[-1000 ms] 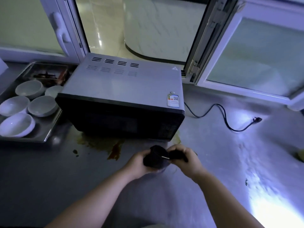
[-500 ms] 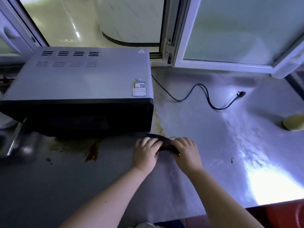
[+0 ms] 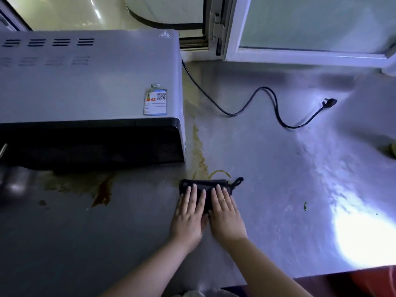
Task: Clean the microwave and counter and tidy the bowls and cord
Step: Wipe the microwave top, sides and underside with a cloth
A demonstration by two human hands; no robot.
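Observation:
A grey microwave (image 3: 90, 82) with a black front stands at the left on the steel counter (image 3: 267, 179). Its black cord (image 3: 252, 99) snakes loose across the counter to the right and ends in a plug (image 3: 330, 102). A folded dark cloth (image 3: 205, 186) lies flat on the counter just off the microwave's front right corner. My left hand (image 3: 189, 213) and my right hand (image 3: 225, 211) press on it side by side with straight fingers. A yellow-brown spill (image 3: 198, 151) runs along the microwave's right side down to the cloth. The bowls are out of view.
More brown stain (image 3: 94, 185) spreads under the microwave's front, with a dark red streak in it. A small green scrap (image 3: 305, 205) lies at the right. A yellowish object (image 3: 393, 150) sits at the right edge. White window frames (image 3: 300, 54) line the back.
The cloth, held bunched between both hands a second ago, has been laid flat on the counter, and both hands now press on it. The view swung right, so the tray of bowls left the frame.

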